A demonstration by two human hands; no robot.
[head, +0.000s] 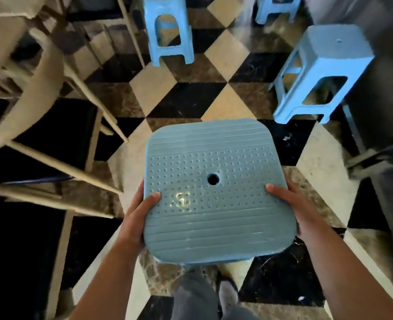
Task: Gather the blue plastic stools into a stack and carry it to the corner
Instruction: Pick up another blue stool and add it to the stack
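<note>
I hold a blue plastic stool [214, 192] in front of me, its dotted seat with a centre hole facing up; its legs are hidden below. My left hand [140, 215] grips its left edge, thumb on top. My right hand [290, 209] grips the right edge the same way. A second blue stool [322, 70] stands on the floor at the right. Another blue stool [170, 28] stands at the top middle. A further blue stool [276, 8] is partly cut off at the top right.
Beige chairs [41, 88] with thin legs crowd the left side. A dark table or counter with a metal leg [380, 107] fills the right. The floor [191, 93] has black, cream and brown diamond tiles. My legs and shoe [227, 294] show below the stool.
</note>
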